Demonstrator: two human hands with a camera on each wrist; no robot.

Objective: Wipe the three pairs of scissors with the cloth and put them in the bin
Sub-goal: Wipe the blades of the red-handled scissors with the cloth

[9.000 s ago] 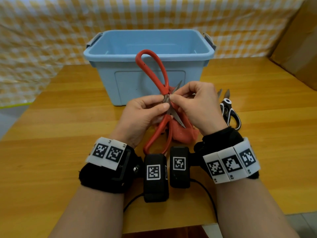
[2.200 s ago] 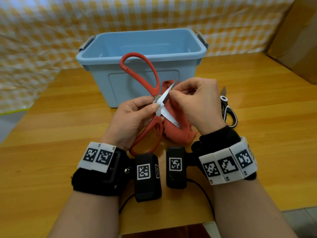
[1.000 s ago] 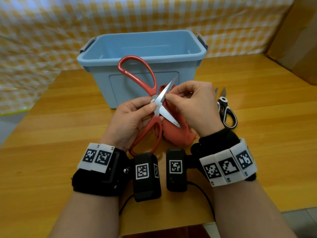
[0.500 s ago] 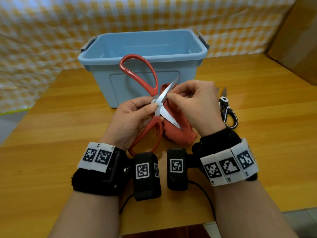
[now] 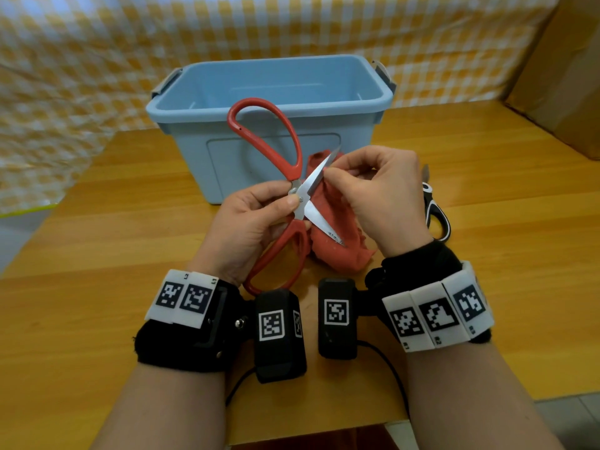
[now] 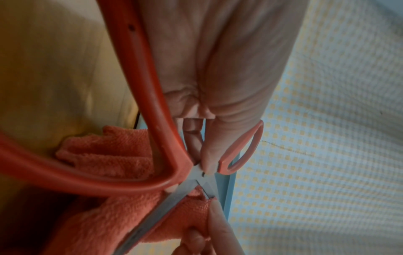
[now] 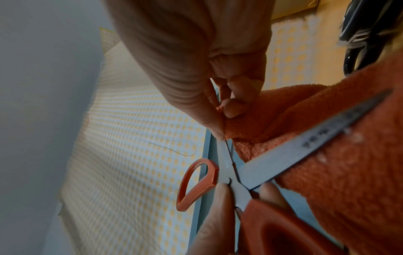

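Red-handled scissors (image 5: pixel 293 177) stand spread wide in front of the blue bin (image 5: pixel 269 92). My left hand (image 5: pixel 250 222) pinches them at the pivot (image 6: pixel 201 174) between thumb and fingers. My right hand (image 5: pixel 380 196) pinches the orange-red cloth (image 5: pixel 337 241) around the upper blade, near its tip (image 7: pixel 222 141). The lower blade (image 7: pixel 305 146) lies bare across the cloth. Black-and-white scissors (image 5: pixel 436 216) lie on the table to the right, partly hidden by my right hand. A third pair is not visible.
The wooden table (image 5: pixel 97 248) extends to both sides of my hands. A checked yellow cloth (image 5: pixel 81 60) hangs behind the bin. A cardboard box (image 5: pixel 565 76) stands at the back right. The table's front edge is just below my forearms.
My right hand with the cloth has slid along the upper blade, back and forth over the last seconds. The left hand keeps its hold at the pivot.
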